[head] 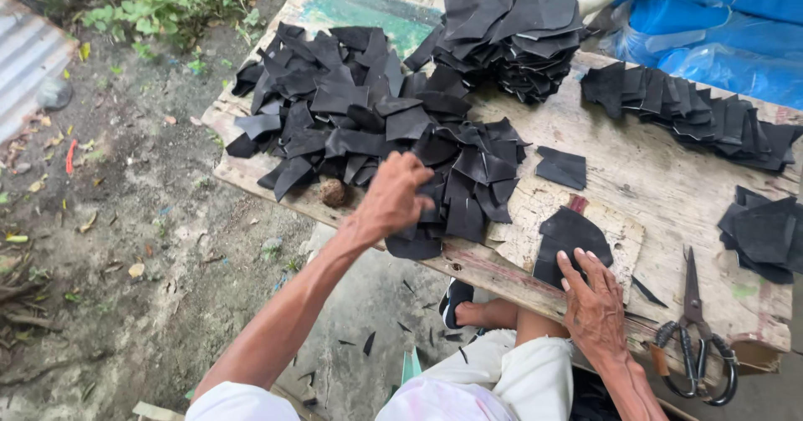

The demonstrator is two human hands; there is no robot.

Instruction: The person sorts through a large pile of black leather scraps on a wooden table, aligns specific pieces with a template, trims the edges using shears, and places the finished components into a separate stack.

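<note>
Nearest me, lower right, my right hand (595,304) lies flat, fingers spread, pinning a rounded black leather cut-out (569,239) to the small pale cutting board (623,237) so it won't slide. Mid-frame, my left hand (395,197) has its grip closed, pinching a scrap from the loose black leather heap (351,120) on the weathered wooden tabletop (652,178). Black-handled shears (694,337) lie at its right edge, within reach.

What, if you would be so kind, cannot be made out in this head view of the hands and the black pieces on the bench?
- Left hand: its fingertips are buried in the loose pile of black pieces, so its grip is hidden.
- Cut piece under the right hand: its lower edge is covered by the fingers.
- Scissors: what their handles rest on cannot be told.
- Blue sheeting: cut off by the top and right edges.
</note>
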